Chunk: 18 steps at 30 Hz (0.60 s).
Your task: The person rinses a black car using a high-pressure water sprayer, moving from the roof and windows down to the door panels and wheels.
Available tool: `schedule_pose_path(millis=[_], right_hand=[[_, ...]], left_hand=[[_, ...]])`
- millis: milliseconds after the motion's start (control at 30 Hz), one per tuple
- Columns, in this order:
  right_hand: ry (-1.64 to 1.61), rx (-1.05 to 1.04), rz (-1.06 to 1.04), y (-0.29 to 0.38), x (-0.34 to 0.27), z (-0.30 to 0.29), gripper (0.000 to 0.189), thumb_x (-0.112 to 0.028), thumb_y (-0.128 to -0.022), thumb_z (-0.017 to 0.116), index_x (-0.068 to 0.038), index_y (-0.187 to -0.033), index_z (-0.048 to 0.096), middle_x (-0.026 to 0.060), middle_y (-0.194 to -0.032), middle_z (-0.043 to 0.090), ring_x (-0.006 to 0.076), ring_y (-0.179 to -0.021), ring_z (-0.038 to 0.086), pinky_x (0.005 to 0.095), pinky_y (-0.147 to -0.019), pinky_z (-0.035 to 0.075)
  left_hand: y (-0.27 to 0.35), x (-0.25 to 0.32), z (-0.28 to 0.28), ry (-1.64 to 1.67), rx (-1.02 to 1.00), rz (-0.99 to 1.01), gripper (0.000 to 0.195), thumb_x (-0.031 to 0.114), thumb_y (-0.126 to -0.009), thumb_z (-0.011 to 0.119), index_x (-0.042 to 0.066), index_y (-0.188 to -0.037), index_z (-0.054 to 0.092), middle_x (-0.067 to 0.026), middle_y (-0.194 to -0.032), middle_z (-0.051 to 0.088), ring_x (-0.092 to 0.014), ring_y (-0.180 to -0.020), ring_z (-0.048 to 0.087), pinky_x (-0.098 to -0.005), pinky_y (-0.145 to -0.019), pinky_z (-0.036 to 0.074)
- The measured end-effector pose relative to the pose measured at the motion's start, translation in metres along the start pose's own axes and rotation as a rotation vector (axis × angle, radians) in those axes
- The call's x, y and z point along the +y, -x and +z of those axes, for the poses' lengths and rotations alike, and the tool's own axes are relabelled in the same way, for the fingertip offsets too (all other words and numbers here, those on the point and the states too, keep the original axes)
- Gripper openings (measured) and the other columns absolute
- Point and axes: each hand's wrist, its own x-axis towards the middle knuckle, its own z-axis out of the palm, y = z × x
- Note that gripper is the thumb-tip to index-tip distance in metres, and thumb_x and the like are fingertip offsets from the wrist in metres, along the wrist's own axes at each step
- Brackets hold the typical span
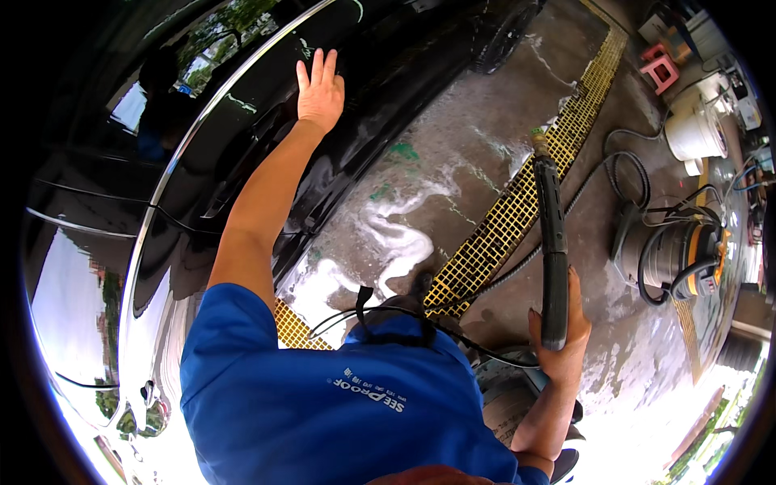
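My left hand (321, 97) lies flat with fingers spread against the glossy black body panel of a car (267, 103), beside its chrome trim strip (200, 121). Well to the right, my right hand (567, 339) grips the rear of a black pressure washer gun (550, 242). The gun points away from me over the yellow floor grating, with a brass and green fitting at its front end. A dark hose (515, 267) runs near the gun across the floor. My fingers partly hide behind the gun's handle.
Yellow drain grating (497, 230) crosses the wet concrete floor, where white foam (400, 242) lies. To the right stand a metal drum vacuum cleaner (661, 260) with hoses, a white bucket (694, 133) and a red plastic stool (661, 71). A looped hose lies between them and the grating.
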Motion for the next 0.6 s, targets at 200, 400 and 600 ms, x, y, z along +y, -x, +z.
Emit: schedule_pose_path(millis=[200, 400, 600], right_hand=[[-0.054, -0.024, 0.005, 0.003, 0.014, 0.006, 0.072, -0.002, -0.074, 0.070, 0.002, -0.139, 0.040, 0.0180, -0.091, 0.065, 0.0261, -0.076, 0.067, 0.0325, -0.070, 0.052], [-0.054, -0.046, 0.022, 0.004, 0.018, 0.005, 0.071, -0.003, -0.074, 0.069, 0.002, -0.139, 0.040, 0.0189, -0.092, 0.065, 0.0282, -0.077, 0.067, 0.0334, -0.070, 0.052], [-0.060, -0.038, 0.019, 0.006, 0.023, 0.001, 0.075, 0.001, -0.070, 0.067, 0.001, -0.140, 0.039, 0.0169, -0.095, 0.065, 0.0205, -0.080, 0.065, 0.0298, -0.073, 0.051]], left_hand=[[0.114, 0.065, 0.001, 0.511, -0.379, 0.443, 0.026, 0.028, -0.086, 0.060, 0.005, -0.097, 0.067, -0.0123, -0.142, 0.041, -0.034, -0.139, 0.026, -0.0544, -0.114, 0.016], [0.092, 0.065, -0.019, 0.329, -0.338, 0.295, 0.029, 0.030, -0.084, 0.062, 0.008, -0.101, 0.067, -0.0110, -0.139, 0.046, -0.032, -0.137, 0.031, -0.0569, -0.112, 0.017], [0.006, -0.011, -0.010, 0.111, 0.103, 0.076, 0.019, 0.017, -0.082, 0.058, 0.016, -0.099, 0.068, -0.0098, -0.141, 0.042, -0.034, -0.137, 0.030, -0.0632, -0.108, 0.021]])
